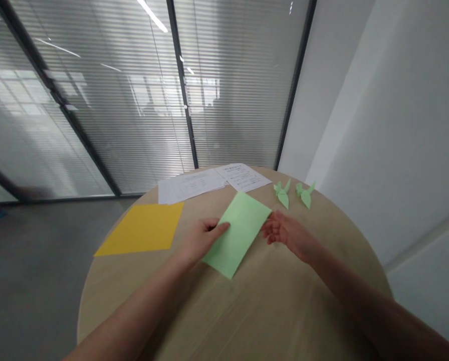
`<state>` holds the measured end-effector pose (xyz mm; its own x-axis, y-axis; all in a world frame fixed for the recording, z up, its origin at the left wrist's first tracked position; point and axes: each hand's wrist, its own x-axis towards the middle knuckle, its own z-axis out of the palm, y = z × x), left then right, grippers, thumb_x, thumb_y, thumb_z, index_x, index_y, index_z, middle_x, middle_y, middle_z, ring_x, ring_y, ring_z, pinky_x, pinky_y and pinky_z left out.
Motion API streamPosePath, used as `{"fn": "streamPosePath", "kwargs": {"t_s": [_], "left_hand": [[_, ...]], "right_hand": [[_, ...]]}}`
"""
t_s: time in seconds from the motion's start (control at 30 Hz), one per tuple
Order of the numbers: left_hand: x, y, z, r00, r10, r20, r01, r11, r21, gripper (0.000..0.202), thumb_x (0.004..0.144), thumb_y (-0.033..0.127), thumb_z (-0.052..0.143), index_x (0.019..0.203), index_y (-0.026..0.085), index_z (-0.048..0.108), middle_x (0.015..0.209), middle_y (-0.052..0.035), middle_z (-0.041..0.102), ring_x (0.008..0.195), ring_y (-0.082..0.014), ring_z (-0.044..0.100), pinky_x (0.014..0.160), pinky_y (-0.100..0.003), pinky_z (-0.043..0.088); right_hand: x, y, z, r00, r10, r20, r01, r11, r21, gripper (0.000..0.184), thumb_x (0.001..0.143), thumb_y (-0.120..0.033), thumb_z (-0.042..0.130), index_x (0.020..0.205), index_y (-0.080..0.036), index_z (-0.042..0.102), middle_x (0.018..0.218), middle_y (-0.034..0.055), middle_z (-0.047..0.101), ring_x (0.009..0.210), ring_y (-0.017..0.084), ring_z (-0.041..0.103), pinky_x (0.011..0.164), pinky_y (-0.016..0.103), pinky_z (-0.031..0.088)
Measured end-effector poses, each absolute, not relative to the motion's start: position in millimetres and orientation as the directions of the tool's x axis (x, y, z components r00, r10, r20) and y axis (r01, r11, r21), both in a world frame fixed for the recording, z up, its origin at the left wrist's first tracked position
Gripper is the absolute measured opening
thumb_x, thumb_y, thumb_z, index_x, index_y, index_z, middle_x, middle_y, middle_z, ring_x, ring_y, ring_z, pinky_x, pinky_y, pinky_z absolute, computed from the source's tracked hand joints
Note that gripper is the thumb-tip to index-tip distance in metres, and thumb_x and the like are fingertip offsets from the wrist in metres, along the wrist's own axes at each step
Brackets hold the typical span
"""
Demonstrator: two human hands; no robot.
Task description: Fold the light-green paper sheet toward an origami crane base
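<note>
A light green sheet of paper (239, 233), folded into a rectangle, lies slanted in the middle of the round wooden table (269, 311). My left hand (202, 239) grips its left long edge, thumb on top of the paper. My right hand (286, 231) sits at the sheet's right corner with fingers curled, its fingertips touching the edge.
A yellow sheet (144, 228) lies flat to the left. White printed pages (209, 181) rest at the table's far edge. Two small green folded paper figures (294, 194) stand at the far right. Glass walls with blinds stand beyond; a white wall is on the right.
</note>
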<state>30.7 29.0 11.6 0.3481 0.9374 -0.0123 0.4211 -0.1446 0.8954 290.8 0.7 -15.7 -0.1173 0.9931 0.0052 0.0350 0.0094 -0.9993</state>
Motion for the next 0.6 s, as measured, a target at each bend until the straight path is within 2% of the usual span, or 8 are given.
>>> {"fn": "streamPosePath", "kwargs": {"t_s": [0.07,0.13,0.2,0.3,0.43,0.6], "left_hand": [[30,30,9,0.283,0.959,-0.028,0.218,-0.036,0.975,0.042,0.085,0.057,0.063,0.087,0.017,0.075,0.077,-0.004,0.073,0.063,-0.017,0.061,0.058,-0.026,0.042],[32,30,4,0.288,0.955,-0.072,0.101,0.045,0.994,0.046,0.081,0.061,0.068,0.091,0.016,0.075,0.083,-0.0071,0.076,0.066,-0.0183,0.065,0.061,-0.027,0.046],[35,28,-3,0.336,0.931,-0.144,0.071,0.128,0.989,0.05,0.077,0.063,0.074,0.091,0.015,0.075,0.084,-0.0088,0.077,0.066,-0.0194,0.067,0.061,-0.029,0.048],[41,22,-11,0.428,0.878,-0.215,0.079,0.201,0.977,0.052,0.072,0.062,0.079,0.091,0.014,0.076,0.083,-0.0104,0.078,0.067,-0.0211,0.069,0.064,-0.031,0.052],[46,15,-9,0.432,0.89,-0.143,0.037,0.141,0.989,0.045,0.075,0.058,0.079,0.085,0.014,0.077,0.084,-0.0102,0.079,0.072,-0.0215,0.07,0.07,-0.032,0.054],[45,13,2,0.335,0.94,-0.066,0.087,0.038,0.995,0.042,0.074,0.058,0.078,0.075,0.016,0.077,0.076,-0.0082,0.077,0.064,-0.0194,0.066,0.061,-0.029,0.051]], "right_hand": [[290,-1,-13,-0.109,0.993,0.035,-0.014,0.034,-0.999,0.069,0.081,-0.074,0.064,0.119,-0.017,0.068,0.104,0.0143,0.075,0.082,0.021,0.069,0.072,0.034,0.056],[286,-4,-13,-0.084,0.991,0.102,0.004,0.103,-0.995,0.064,0.079,-0.067,0.073,0.119,-0.017,0.071,0.101,0.0127,0.076,0.08,0.02,0.068,0.07,0.033,0.055],[282,-7,-13,-0.031,0.988,0.151,0.054,0.153,-0.987,0.051,0.079,-0.064,0.074,0.101,-0.017,0.075,0.086,0.009,0.075,0.071,0.018,0.066,0.064,0.031,0.052],[278,-12,-11,0.032,0.986,0.161,0.14,0.155,-0.978,0.046,0.08,-0.063,0.072,0.071,-0.018,0.069,0.063,0.0035,0.065,0.056,0.015,0.058,0.054,0.028,0.045],[279,-17,-6,0.014,0.99,0.144,0.203,0.138,-0.969,0.043,0.079,-0.059,0.072,0.064,-0.019,0.066,0.058,0.002,0.062,0.051,0.013,0.054,0.049,0.026,0.041],[275,-26,0,-0.037,0.987,0.156,0.288,0.16,-0.944,0.04,0.082,-0.055,0.069,0.063,-0.019,0.064,0.057,0.0013,0.059,0.053,0.013,0.052,0.049,0.025,0.039]]}}
